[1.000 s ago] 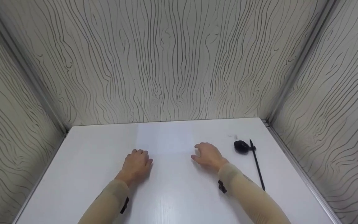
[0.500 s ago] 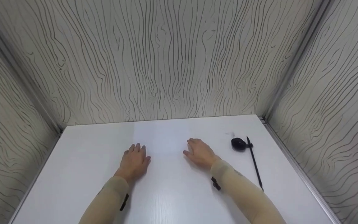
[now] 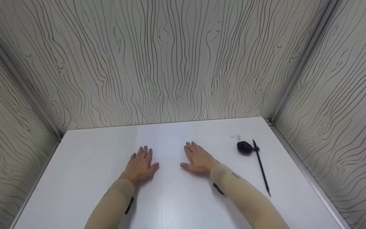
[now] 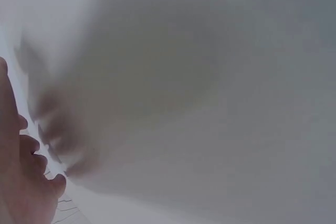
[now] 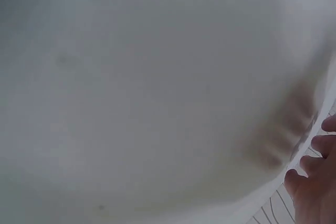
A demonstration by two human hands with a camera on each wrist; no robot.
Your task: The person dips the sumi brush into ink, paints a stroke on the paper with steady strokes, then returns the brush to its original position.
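Observation:
My left hand (image 3: 139,166) is palm down on the white table (image 3: 84,178), fingers straight and thumb spread toward the middle. Opposite it, my right hand (image 3: 199,161) lies the same way, its fingers angled up and to the left. Neither holds anything. Beyond and between the fingertips shows a pale bluish-white rectangle (image 3: 165,138) on the tabletop, like a sheet of paper. In the wrist views, only the fingers (image 4: 31,192) of the left hand and the fingers (image 5: 310,182) of the right appear at the frame edges, their reflections on the glossy surface.
To the right of my right hand lie a rounded black object (image 3: 244,148) and a thin black stick (image 3: 261,168) with a pointed end. A faint grey smudge (image 3: 235,137) marks the tabletop nearby. Wood-grain-patterned panels (image 3: 176,63) enclose the table at the back and both sides.
Both hands have flattened, with their fingers straightening. The right hand has moved left, toward the left hand. The black object and the stick stay put; the head view has shifted slightly.

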